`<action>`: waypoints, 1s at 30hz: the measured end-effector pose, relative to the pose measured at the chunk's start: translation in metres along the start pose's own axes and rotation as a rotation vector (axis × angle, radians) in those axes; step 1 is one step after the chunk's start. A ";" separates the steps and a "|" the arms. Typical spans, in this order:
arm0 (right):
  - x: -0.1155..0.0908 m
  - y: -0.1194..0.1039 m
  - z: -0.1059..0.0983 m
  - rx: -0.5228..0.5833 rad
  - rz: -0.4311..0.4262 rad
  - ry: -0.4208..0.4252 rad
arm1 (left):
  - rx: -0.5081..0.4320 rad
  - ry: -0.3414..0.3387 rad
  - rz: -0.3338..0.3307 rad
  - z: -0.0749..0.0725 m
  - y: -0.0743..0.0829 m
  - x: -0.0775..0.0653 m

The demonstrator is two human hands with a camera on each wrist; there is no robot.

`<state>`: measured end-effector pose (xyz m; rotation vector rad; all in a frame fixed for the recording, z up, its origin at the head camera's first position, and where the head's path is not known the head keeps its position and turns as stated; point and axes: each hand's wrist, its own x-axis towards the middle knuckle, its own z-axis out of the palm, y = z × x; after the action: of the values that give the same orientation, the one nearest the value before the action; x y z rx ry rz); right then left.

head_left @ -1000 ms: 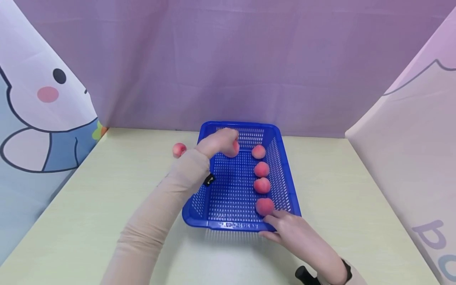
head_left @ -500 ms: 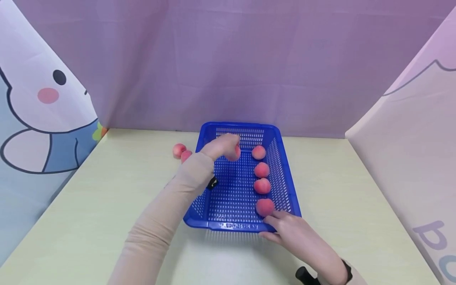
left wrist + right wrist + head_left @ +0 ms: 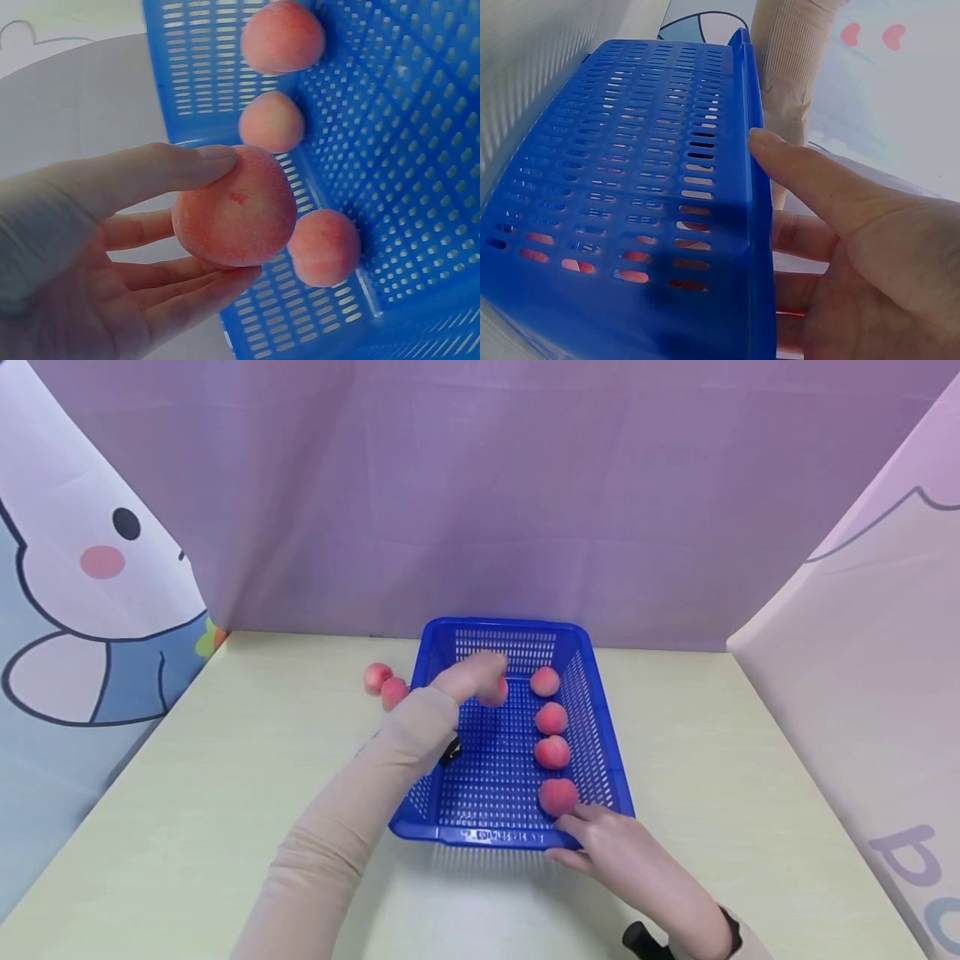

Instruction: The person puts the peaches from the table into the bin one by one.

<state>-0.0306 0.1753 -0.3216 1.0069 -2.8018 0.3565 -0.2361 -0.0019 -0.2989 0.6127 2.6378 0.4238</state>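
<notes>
My left hand (image 3: 474,675) is over the left-back part of a blue plastic basket (image 3: 495,837). In the left wrist view, its thumb and fingers grip a fuzzy pink peach (image 3: 236,210). Along the basket's right side, several more peaches (image 3: 552,752) lie in a row on the perforated floor. My right hand (image 3: 622,856) holds the rim at the near right corner, close to the front peach (image 3: 558,797). Its thumb lies on the outer side of the rim in the right wrist view, with the fingers on the inner side.
Two peaches (image 3: 393,692) lie side by side on the pale table (image 3: 225,777), left of the basket. A purple cloth backdrop (image 3: 480,502) hangs behind the table. Printed cloth panels (image 3: 90,543) flank both sides.
My left hand with its peach has shifted slightly toward me and right over the basket, uncovering the second peach on the table. The right hand stays at the rim.
</notes>
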 end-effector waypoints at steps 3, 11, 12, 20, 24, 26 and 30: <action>-0.001 0.000 0.000 -0.008 0.000 0.006 | 0.007 -0.007 0.001 0.005 0.000 0.003; -0.001 0.000 0.000 -0.010 -0.003 0.009 | 0.046 -0.040 -0.042 0.014 0.000 0.010; -0.001 0.000 0.000 -0.008 -0.001 0.005 | 0.054 -0.043 -0.050 0.015 -0.001 0.010; -0.001 0.000 0.001 -0.010 -0.007 0.014 | 0.123 -0.017 -0.047 0.026 -0.009 0.018; -0.001 0.001 0.001 -0.013 -0.010 0.024 | 0.141 -0.004 -0.033 0.029 -0.010 0.020; -0.001 0.001 0.002 -0.012 -0.012 0.027 | 0.118 -0.012 -0.042 0.030 -0.011 0.020; -0.001 0.001 0.002 -0.004 -0.013 0.018 | 0.025 -0.044 -0.070 0.033 -0.014 0.020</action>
<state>-0.0308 0.1763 -0.3239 1.0153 -2.7772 0.3562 -0.2427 0.0021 -0.3395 0.5299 2.6171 0.3525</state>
